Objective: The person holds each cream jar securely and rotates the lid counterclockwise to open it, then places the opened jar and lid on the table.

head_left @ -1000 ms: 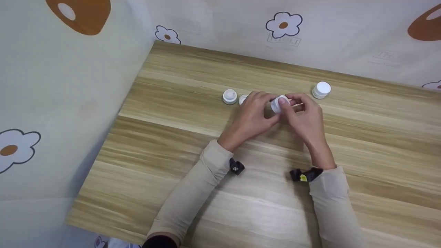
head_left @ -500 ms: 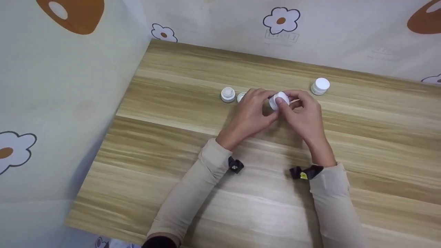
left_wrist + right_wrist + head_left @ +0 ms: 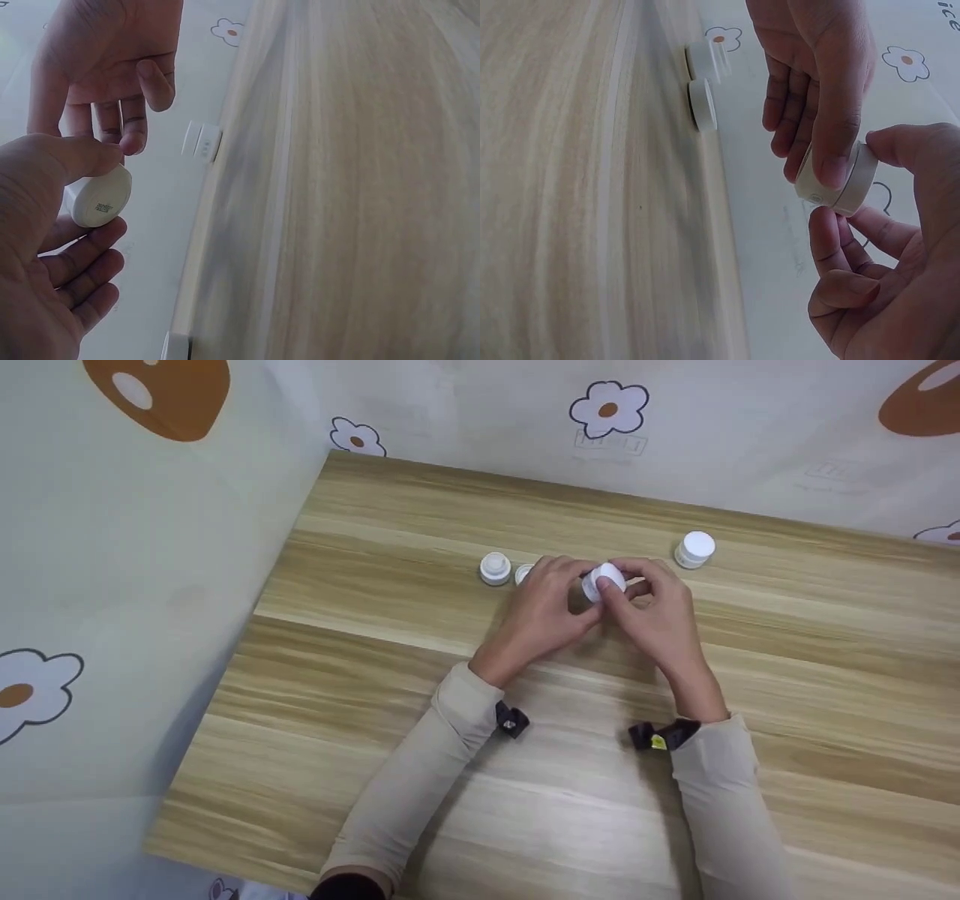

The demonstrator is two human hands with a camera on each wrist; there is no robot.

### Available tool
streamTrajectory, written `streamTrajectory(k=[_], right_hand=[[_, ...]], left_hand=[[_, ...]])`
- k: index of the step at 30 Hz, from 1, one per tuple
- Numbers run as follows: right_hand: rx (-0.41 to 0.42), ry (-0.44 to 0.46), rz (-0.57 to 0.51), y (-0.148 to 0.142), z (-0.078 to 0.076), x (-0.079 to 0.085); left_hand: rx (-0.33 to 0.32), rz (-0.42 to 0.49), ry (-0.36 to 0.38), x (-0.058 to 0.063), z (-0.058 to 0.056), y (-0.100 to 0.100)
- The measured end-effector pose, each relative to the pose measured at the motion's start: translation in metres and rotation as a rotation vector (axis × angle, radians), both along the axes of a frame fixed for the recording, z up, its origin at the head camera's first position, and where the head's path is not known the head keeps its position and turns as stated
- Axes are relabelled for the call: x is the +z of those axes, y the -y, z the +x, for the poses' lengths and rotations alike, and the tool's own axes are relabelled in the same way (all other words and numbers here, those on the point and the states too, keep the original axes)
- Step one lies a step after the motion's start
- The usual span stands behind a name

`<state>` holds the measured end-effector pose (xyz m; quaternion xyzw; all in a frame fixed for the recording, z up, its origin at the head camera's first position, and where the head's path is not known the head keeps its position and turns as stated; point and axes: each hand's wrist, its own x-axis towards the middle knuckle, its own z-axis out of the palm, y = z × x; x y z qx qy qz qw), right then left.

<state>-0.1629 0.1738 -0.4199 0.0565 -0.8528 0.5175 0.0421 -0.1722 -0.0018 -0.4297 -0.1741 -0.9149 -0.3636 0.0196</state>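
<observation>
A small white jar (image 3: 602, 583) with its white lid on is held tilted between both hands above the table. My left hand (image 3: 546, 601) grips the jar's body, thumb on one side and fingers on the other. The jar's base, with small dark print, faces the left wrist camera. On the lid's rim, my right hand (image 3: 658, 611) pinches with thumb and fingers. Left of the hands stands an uncovered jar (image 3: 495, 568) with a narrower neck. Beside it lies a loose lid (image 3: 703, 105), partly hidden by the left hand in the head view.
Another white jar (image 3: 695, 549), with its lid on, stands upright to the right, toward the back of the wood-grain table (image 3: 360, 690). A flower-patterned sheet (image 3: 480, 412) rises behind the table and along its left side.
Both hands keep hold of the jar in nearly the same place. The jar has tilted slightly, so more of the lid's top shows, and my right thumb has shifted down along the lid.
</observation>
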Motion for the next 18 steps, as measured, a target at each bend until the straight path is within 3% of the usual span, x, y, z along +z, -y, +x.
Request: streamTrajectory(k=[7,18], right_hand=[[0.006,0.018,0.029,-0.0001,-0.0001,-0.0002],[-0.096,0.022,0.081,-0.0005,-0.0008,-0.0002]], left_hand=[[0.004,-0.005,0.017,0.0005,0.0006,0.0022],[0.0,0.012,-0.008,0.0016,0.0,-0.0003]])
